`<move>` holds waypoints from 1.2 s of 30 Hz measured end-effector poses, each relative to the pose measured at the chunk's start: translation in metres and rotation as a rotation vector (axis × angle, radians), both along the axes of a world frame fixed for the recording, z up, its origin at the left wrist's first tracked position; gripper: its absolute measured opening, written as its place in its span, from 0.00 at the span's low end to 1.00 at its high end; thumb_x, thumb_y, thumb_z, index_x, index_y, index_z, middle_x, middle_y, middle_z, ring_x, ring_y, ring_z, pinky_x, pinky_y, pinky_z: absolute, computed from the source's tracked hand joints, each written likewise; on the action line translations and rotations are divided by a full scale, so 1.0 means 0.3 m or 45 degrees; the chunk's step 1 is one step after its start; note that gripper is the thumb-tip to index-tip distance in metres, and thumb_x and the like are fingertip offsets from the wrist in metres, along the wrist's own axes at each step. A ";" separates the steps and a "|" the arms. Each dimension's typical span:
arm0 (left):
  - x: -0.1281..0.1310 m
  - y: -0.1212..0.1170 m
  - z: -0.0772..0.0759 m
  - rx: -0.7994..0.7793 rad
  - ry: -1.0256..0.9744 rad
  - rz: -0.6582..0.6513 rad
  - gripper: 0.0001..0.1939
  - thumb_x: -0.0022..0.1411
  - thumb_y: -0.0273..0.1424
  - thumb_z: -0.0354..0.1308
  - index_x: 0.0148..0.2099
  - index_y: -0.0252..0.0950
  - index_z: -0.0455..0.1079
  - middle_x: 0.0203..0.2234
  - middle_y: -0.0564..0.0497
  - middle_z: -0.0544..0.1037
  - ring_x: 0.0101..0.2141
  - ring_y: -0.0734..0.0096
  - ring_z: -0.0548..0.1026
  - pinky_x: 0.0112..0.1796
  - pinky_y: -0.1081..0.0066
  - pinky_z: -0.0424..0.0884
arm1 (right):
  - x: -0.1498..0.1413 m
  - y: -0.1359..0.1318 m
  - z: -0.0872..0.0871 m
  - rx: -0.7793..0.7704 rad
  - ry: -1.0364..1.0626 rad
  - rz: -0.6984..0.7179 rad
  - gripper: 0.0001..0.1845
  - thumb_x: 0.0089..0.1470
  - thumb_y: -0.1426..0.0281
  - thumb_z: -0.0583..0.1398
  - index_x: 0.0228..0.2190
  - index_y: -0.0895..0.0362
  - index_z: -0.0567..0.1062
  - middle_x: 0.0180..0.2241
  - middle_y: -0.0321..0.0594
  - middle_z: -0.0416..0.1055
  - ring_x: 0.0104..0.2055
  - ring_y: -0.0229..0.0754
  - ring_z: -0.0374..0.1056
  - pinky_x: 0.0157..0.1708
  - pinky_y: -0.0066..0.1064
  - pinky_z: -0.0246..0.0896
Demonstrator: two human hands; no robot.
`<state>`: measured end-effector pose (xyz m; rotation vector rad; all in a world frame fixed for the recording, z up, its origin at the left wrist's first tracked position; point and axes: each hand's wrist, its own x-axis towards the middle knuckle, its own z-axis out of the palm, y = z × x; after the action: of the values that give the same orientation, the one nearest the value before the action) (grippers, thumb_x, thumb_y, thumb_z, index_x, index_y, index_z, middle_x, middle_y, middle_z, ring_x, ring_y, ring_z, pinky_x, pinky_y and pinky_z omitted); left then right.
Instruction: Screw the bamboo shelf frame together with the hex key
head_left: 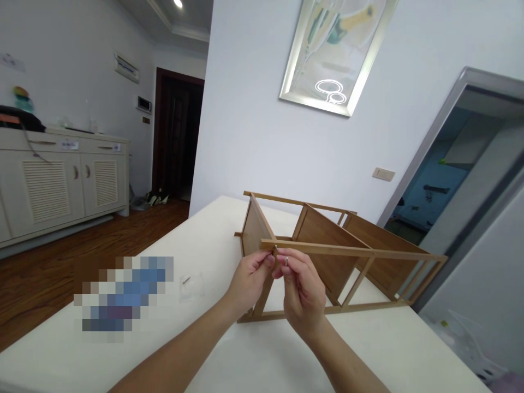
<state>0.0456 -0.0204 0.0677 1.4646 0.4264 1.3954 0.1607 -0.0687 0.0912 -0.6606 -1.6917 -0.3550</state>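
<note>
A wooden shelf rack [323,248] lies on its side on the white table [192,234]. At the near left end of its upper rail, my left hand [248,278] is closed in a pinch. Just by those fingertips a small shiny metal piece [275,248] shows against the rail; whether the left fingers grip it is hard to see. My right hand [303,289] is closed beside it, with a small silver screw [286,261] between thumb and fingers. Both hands' fingertips nearly meet below the rail.
Left of my hands a clear plastic bag [191,286] with a small screw-like piece lies on the table. Farther left is a blurred-out blue item [126,295]. A white cabinet [61,185] stands at the far left; a wall rises behind the rack.
</note>
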 end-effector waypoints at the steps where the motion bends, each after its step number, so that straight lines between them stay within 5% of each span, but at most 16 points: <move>1: 0.001 0.000 -0.001 -0.017 -0.012 -0.004 0.17 0.62 0.43 0.56 0.35 0.33 0.74 0.27 0.51 0.75 0.31 0.69 0.71 0.37 0.70 0.67 | 0.000 -0.006 -0.002 0.006 -0.029 0.006 0.14 0.58 0.81 0.53 0.42 0.56 0.72 0.42 0.48 0.73 0.44 0.42 0.72 0.34 0.32 0.72; 7: -0.004 0.007 0.004 -0.219 -0.089 -0.100 0.19 0.61 0.44 0.56 0.37 0.32 0.75 0.31 0.46 0.78 0.33 0.65 0.75 0.37 0.67 0.71 | -0.009 -0.077 0.014 0.199 -0.428 -0.038 0.15 0.59 0.78 0.53 0.47 0.58 0.69 0.42 0.49 0.75 0.44 0.41 0.73 0.39 0.32 0.72; 15: -0.007 -0.004 0.025 -0.095 -0.129 -0.025 0.19 0.62 0.43 0.56 0.33 0.32 0.75 0.26 0.48 0.78 0.31 0.68 0.75 0.38 0.68 0.71 | 0.052 0.017 0.057 0.193 -0.536 -0.294 0.15 0.58 0.80 0.53 0.46 0.60 0.68 0.31 0.44 0.72 0.32 0.38 0.70 0.29 0.27 0.66; 36: -0.010 -0.013 0.041 -0.196 -0.152 0.066 0.24 0.59 0.49 0.57 0.31 0.30 0.75 0.25 0.47 0.78 0.26 0.70 0.74 0.31 0.71 0.71 | 0.077 0.048 0.094 0.228 -0.834 -0.520 0.16 0.59 0.78 0.53 0.49 0.60 0.68 0.38 0.46 0.72 0.35 0.39 0.66 0.34 0.31 0.63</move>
<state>0.0427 -0.0245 0.0800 1.2471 0.4880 1.4496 0.1839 -0.0542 0.1194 -0.8078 -2.0945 -1.0941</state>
